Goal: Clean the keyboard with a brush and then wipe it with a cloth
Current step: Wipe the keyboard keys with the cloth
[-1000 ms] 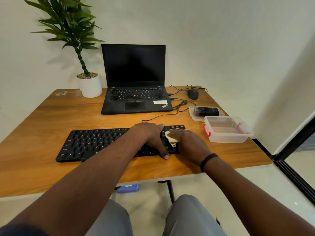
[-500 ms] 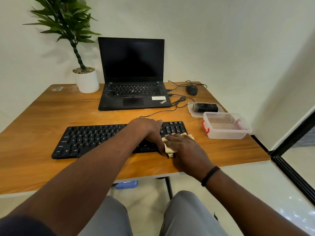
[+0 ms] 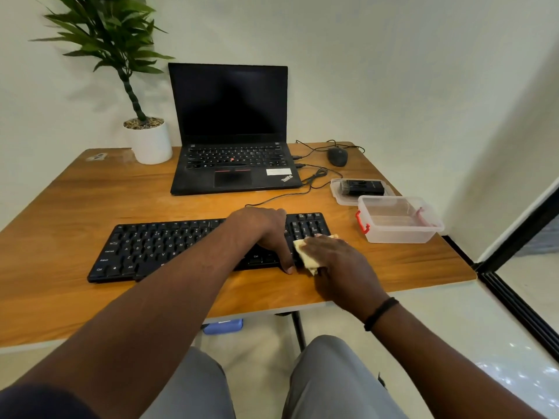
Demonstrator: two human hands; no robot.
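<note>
A black keyboard (image 3: 169, 246) lies across the wooden desk in front of me. My left hand (image 3: 263, 231) rests flat on its right part, thumb reaching down to the front edge. My right hand (image 3: 335, 261) presses a pale yellow cloth (image 3: 304, 254) onto the keyboard's right front corner; most of the cloth is hidden under the palm and fingers. A black brush (image 3: 361, 188) lies on a clear lid behind the plastic box.
An open black laptop (image 3: 233, 164) stands behind the keyboard, a potted plant (image 3: 148, 140) to its left. A mouse (image 3: 337, 156) and cables lie at the back right. A clear plastic box (image 3: 396, 220) with red clips sits right of the keyboard.
My right hand has dragged the cloth from the numpad toward me, down to the keyboard's front right corner. The left hand stays on the keyboard.
</note>
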